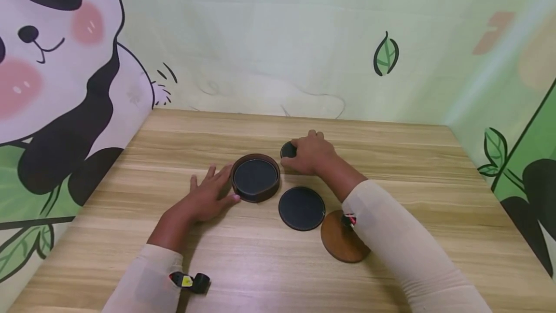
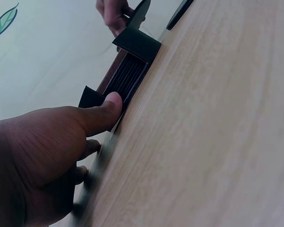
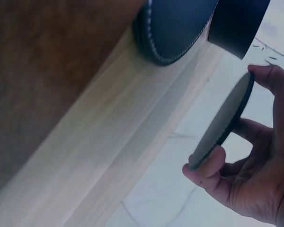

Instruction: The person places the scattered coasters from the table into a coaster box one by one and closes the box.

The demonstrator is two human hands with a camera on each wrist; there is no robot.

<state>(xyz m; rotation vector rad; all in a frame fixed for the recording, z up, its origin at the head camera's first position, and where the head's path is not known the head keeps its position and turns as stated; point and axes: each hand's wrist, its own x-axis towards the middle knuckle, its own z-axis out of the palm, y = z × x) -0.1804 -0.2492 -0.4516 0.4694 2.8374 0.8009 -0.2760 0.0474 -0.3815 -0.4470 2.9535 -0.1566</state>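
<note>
I see the right hand (image 1: 313, 153) pinching a tilted round coaster (image 3: 223, 123); the left hand (image 1: 210, 198), fingers spread, touches the coaster holder (image 1: 261, 196). The yellow wrist label (image 1: 187, 281) is unreadable.

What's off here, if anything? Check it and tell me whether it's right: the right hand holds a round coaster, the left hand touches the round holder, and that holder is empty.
One part is wrong: the round holder is not empty. The left wrist view shows stacked coasters inside it.
</note>
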